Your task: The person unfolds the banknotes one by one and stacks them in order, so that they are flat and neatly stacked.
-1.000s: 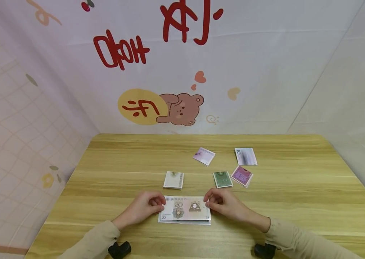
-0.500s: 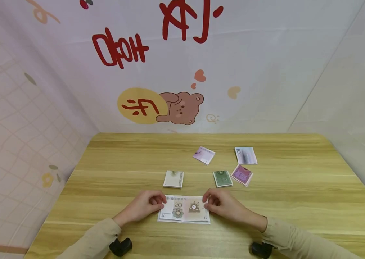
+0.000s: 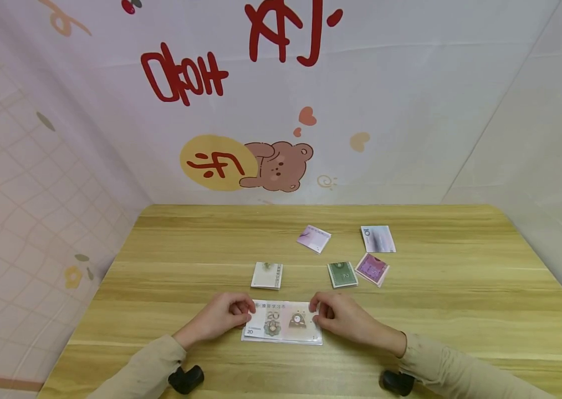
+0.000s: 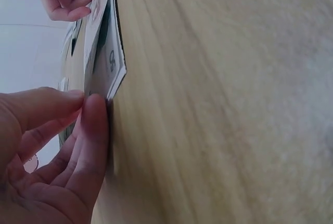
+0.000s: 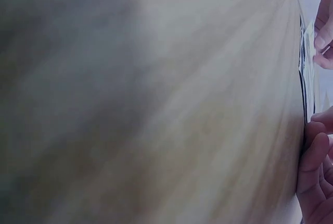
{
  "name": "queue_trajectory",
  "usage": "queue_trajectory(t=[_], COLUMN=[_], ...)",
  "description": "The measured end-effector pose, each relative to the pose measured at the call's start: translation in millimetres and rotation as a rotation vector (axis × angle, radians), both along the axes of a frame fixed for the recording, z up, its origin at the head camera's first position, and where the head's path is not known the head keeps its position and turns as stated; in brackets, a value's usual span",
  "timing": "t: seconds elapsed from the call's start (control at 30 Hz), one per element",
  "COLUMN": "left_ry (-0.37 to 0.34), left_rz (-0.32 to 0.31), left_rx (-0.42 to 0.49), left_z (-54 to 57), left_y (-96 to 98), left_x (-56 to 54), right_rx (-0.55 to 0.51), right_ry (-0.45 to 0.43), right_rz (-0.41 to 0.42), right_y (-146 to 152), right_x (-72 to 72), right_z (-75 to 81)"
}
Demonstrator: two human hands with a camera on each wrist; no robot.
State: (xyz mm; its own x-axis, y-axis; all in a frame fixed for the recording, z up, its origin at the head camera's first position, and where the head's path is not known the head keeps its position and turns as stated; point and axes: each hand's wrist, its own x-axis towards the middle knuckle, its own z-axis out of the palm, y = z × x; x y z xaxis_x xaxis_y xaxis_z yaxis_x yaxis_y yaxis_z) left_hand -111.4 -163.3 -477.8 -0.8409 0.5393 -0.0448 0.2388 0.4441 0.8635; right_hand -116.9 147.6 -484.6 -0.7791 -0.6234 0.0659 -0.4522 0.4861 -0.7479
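Observation:
A pale play banknote (image 3: 283,328) printed with "20" and Chinese characters lies near the front of the table, on top of at least one more note whose edge (image 4: 106,81) shows beneath it. My left hand (image 3: 217,317) pinches its left end between thumb and fingers. At the other end, my right hand (image 3: 347,318) pinches the note with thumb and index finger. In the left wrist view, the upper note stands slightly apart from the lower one near my left fingertips (image 4: 95,112). The right wrist view catches the notes (image 5: 308,78) almost edge-on.
Behind the notes lie folded bills: a whitish one (image 3: 267,276), a green one (image 3: 343,275), a magenta one (image 3: 373,269), a light purple one (image 3: 314,239) and a bluish "10" (image 3: 378,239). The wooden table (image 3: 186,238) ends at a printed wall cloth (image 3: 400,111).
Both hands keep their hold on the 20 note. My right hand and the notes have shifted very slightly left; the upper note lies closer over the lower one.

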Motion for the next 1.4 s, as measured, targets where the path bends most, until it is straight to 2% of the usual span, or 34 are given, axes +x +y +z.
queue_trajectory(t=[0.17,0.4,0.63,0.83,0.93,1.07,1.2,1.4], left_ry=[-0.031,0.015,0.061,0.007,-0.025,-0.064,-0.098,-0.112], left_rz=[0.011,0.028,-0.024,-0.086,-0.114,-0.11,-0.091,-0.075], left_rx=[0.029,-0.035,-0.105,-0.161,-0.141,-0.097,-0.058,-0.046], left_z=[3.8,5.2,10.1,15.3,17.2,22.1,27.8,27.7], left_y=[2.4,6.1,3.2,-1.3,-3.0,-2.5,0.1,7.1], left_x=[2.6,4.1,-0.8,-6.1,-7.6,-8.4,-9.6,-13.0], right_rx=[0.016,0.038,0.036,0.017,-0.02,-0.063,-0.079,-0.103], right_ry=[0.004,-0.025,-0.04,-0.093,-0.154,-0.189,-0.162,-0.085], right_rz=[-0.009,-0.03,-0.044,-0.032,-0.015,0.008,0.024,0.032], right_y=[-1,-3,-3,-2,0,2,3,9], right_x=[0.7,-1.1,-2.4,-3.4,-4.2,-5.0,-5.6,-9.3], right_z=[0.9,-1.5,-3.5,0.1,3.8,6.1,8.6,12.6])
